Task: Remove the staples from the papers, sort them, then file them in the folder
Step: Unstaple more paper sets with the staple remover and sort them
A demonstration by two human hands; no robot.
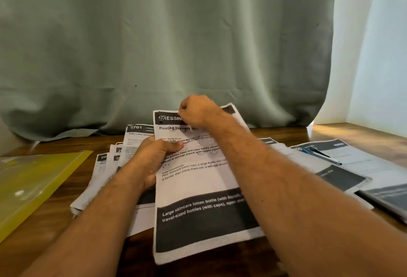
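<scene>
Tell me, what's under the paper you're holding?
More printed papers fanned out on the wooden table. How many lie beneath the held paper is hidden.

Bare table (66,188) between folder (33,179), papers (105,166)

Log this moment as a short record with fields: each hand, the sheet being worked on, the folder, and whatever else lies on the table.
left hand: grips the left edge of the top sheet, thumb on its face
right hand: fingers pinched at the sheet's upper edge
top sheet: printed page, raised over the paper pile
staple: not visible
yellow folder: flat on the table, at left, apart from the pile
pen: lies on the sheets at right
</scene>
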